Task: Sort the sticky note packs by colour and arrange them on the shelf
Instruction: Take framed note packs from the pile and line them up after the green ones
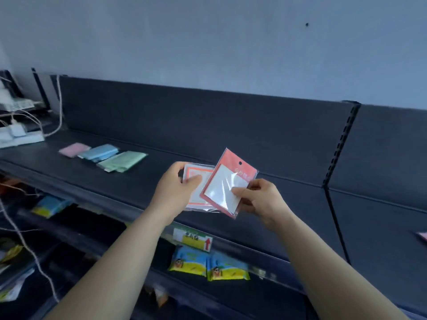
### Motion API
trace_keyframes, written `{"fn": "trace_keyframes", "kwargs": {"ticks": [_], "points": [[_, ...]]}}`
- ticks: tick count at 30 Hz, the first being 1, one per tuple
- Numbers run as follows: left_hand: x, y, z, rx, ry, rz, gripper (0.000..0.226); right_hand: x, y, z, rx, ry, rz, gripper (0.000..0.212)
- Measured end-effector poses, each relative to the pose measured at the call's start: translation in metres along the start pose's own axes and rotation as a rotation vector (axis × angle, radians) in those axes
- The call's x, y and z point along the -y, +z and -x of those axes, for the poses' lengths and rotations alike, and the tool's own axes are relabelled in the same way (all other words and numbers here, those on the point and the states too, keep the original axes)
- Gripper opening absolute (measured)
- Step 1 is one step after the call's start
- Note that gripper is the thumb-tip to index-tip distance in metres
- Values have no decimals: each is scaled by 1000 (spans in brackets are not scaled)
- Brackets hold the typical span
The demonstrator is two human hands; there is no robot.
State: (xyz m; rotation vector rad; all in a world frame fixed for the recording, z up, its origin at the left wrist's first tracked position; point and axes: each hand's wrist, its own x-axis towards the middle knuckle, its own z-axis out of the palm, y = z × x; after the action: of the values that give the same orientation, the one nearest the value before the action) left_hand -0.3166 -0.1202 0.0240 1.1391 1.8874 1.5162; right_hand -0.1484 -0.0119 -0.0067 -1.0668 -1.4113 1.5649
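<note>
My left hand (175,190) grips a white sticky note pack with an orange border (196,181) by its left edge. A second pack in an orange-red backing card with a hang hole (227,183) overlaps the first; my right hand (258,199) pinches its lower right corner. Both packs hover above the dark top shelf (231,229). Further left on that shelf lie a pink pack (74,149), a blue pack (99,152) and a green pack (121,161) in a row, the green one partly over the blue.
A white power strip with cables (20,135) sits at the shelf's far left. Lower shelves hold blue-and-yellow packets (208,265), and a price label (193,239) hangs on the shelf's front lip. An upright slotted divider (339,144) splits the shelf at right. A pink item (422,235) peeks in at the right edge.
</note>
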Motion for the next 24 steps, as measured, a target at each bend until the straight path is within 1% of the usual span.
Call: {"fn": "trace_keyframes", "kwargs": {"ticks": [3, 6, 8, 10, 11, 13, 15, 18, 21, 24], "points": [[18, -47, -20, -26, -36, -51, 18, -1, 48, -13, 5, 13, 3, 31], [37, -80, -40, -51, -100, -18, 16, -1, 85, -30, -13, 30, 4, 32], [48, -95, -54, -77, -128, -11, 15, -2, 102, -41, -33, 24, 38, 25], [59, -106, -68, -94, -131, -36, 17, -1, 115, -51, -51, 9, 68, 11], [64, -110, -75, -101, -129, -50, 18, -1, 120, -57, -62, 2, 83, 9], [73, -114, -90, -123, -136, -60, 20, -2, 127, -71, -92, -3, 122, 12], [80, -115, -106, -166, -137, -84, 18, -3, 132, -87, -109, 1, 157, 20], [87, -110, -131, -220, -139, -130, 23, -4, 136, -112, -108, 4, 195, 20], [93, -102, -153, -218, -158, -182, 25, -1, 139, -134, -82, 7, 227, 19], [100, -93, -170, -192, -140, -293, 26, -3, 139, -155, -48, 21, 276, 18]]}}
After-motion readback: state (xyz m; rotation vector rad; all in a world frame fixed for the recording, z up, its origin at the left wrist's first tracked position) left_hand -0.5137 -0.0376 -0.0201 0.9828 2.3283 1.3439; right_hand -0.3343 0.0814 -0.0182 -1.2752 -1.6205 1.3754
